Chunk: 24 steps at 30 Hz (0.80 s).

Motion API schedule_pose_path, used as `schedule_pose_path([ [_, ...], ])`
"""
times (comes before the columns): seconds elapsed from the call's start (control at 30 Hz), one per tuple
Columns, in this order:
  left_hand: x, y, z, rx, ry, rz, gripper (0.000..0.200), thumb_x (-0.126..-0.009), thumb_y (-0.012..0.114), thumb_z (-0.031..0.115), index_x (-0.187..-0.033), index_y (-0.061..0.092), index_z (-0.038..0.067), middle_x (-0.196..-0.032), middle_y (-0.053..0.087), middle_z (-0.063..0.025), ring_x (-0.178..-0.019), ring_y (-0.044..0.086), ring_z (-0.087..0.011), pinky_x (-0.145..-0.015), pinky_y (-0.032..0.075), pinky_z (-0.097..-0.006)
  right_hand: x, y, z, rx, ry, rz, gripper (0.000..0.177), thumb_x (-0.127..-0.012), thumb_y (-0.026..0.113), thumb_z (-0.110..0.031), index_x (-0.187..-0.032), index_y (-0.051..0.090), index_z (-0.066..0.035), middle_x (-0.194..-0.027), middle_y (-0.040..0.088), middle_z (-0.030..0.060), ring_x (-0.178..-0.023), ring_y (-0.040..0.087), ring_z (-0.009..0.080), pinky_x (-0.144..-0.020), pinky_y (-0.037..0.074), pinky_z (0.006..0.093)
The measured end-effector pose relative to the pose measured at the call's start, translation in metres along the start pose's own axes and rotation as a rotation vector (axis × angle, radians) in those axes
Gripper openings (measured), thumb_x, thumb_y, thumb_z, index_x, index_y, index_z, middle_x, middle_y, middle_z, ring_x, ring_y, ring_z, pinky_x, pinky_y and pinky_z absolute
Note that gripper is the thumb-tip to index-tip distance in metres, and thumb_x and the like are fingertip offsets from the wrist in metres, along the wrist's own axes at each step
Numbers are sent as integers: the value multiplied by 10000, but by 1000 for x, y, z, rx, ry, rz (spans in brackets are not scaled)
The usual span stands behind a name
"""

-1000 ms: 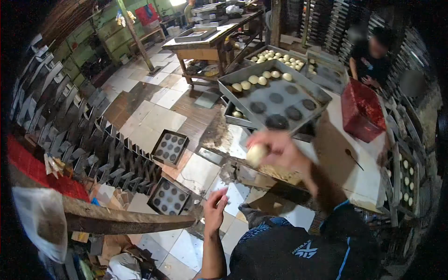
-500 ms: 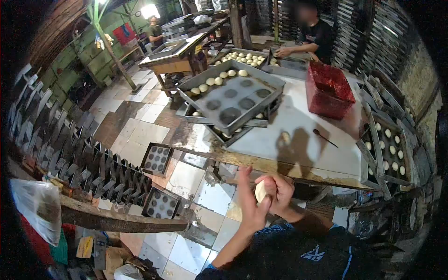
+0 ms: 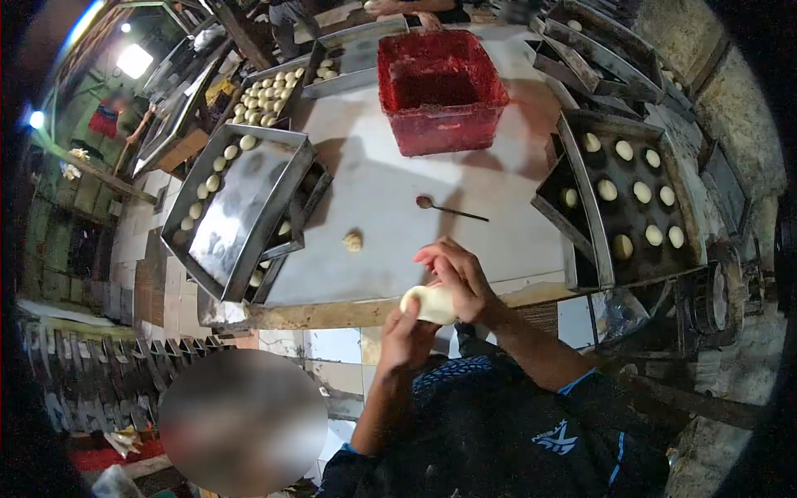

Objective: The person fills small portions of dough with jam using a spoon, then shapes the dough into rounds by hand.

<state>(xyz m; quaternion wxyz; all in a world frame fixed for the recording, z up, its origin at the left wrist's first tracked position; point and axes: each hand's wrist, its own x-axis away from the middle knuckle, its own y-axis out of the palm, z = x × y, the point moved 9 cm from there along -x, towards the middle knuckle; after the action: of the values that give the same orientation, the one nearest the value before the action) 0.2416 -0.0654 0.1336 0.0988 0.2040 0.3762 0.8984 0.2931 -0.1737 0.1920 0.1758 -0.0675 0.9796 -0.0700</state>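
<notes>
My left hand (image 3: 405, 339) holds a pale, flattened piece of dough (image 3: 428, 305) in front of the table's near edge, with the thumb on its face. My right hand (image 3: 462, 280) grips the dough's right side, its fingers curled above it and partly hiding it. On the white tabletop (image 3: 374, 178) beyond my hands lies a small crumbly lump (image 3: 353, 241). A dark-handled spoon (image 3: 426, 202) with reddish matter on its bowl rests farther back.
A red-stained bin (image 3: 448, 133) stands at the table's far middle. A tray (image 3: 241, 220) with a row of dough balls is stacked at left. Another tray (image 3: 639, 228) of dough balls sits at right. Across the table a person's hand (image 3: 427, 21) shows.
My view has swung right and down, bringing the right-hand trays closer. The dough now shows broader and flatter between my hands. The crumbly lump is now plainly visible on the table.
</notes>
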Motion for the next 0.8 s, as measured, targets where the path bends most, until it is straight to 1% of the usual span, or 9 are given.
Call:
schedule_pose_path([
  [0.07,-13,-22,-3,-28,-70,15,503,-976,515,303,-1293,484,-86,-1292,548,-189,-1188,542,-267,-990,435,-383,-22,-10,73,21,263,-88,206,-933,570,-174,-997,637,9,-817,609,129,-719,591,208,-675,482,337],
  [0.1,-18,-11,8,-73,-38,-9,526,-972,510,325,-1278,477,-102,-1290,543,-206,-1188,538,-284,-1011,418,-403,-39,-30,113,265,122,29,191,-898,603,-155,-1011,648,-9,-781,632,140,-707,625,240,-664,490,356],
  [0.17,-29,-3,25,-157,1,-12,545,-962,499,321,-1280,470,-121,-1321,520,-223,-1199,525,-302,-1035,394,-414,-60,-60,166,775,40,133,169,-830,598,-114,-968,640,-27,-962,611,183,-899,582,351,-790,451,468],
  [0.2,-37,-3,33,-161,-1,-18,545,-962,499,321,-1280,470,-121,-1321,520,-223,-1199,525,-302,-1035,394,-414,-59,-66,196,993,260,80,237,-828,607,-146,-1027,598,-19,-1047,541,223,-951,531,373,-819,423,483],
  [0.3,-59,-8,60,-150,46,-97,516,-945,500,227,-1337,440,-104,-1351,503,-196,-1214,516,-272,-1018,407,-393,-55,-60,237,1056,264,-75,280,-832,605,-157,-1060,558,0,-1150,495,274,-1026,514,408,-850,430,503],
  [0.5,-119,-64,99,-184,39,100,564,-947,534,203,-1421,354,-45,-1281,546,-169,-1152,552,-254,-991,436,-390,-105,-65,192,758,282,-181,287,-888,555,-135,-1124,539,29,-1013,607,229,-897,613,394,-736,514,470],
  [0.57,-147,-73,112,-181,48,76,575,-960,539,224,-1452,330,14,-1284,546,-161,-1161,546,-248,-1006,430,-386,-153,-84,105,786,-96,219,257,-894,549,-98,-1119,563,25,-860,627,173,-743,624,352,-626,508,432],
  [0.67,-181,-81,121,-211,-23,142,548,-957,545,213,-1416,370,-27,-1320,524,-167,-1188,530,-256,-1011,428,-391,-237,-121,58,849,-13,292,157,-879,555,-49,-980,648,26,-775,579,173,-689,591,334,-617,465,432],
  [0.8,-218,-94,127,-326,-146,206,515,-954,545,199,-1370,411,-74,-1349,502,-180,-1209,516,-271,-1023,419,-400,-333,-133,150,1027,124,-25,107,-775,582,-58,-757,662,11,-757,632,225,-739,611,407,-714,480,488],
])
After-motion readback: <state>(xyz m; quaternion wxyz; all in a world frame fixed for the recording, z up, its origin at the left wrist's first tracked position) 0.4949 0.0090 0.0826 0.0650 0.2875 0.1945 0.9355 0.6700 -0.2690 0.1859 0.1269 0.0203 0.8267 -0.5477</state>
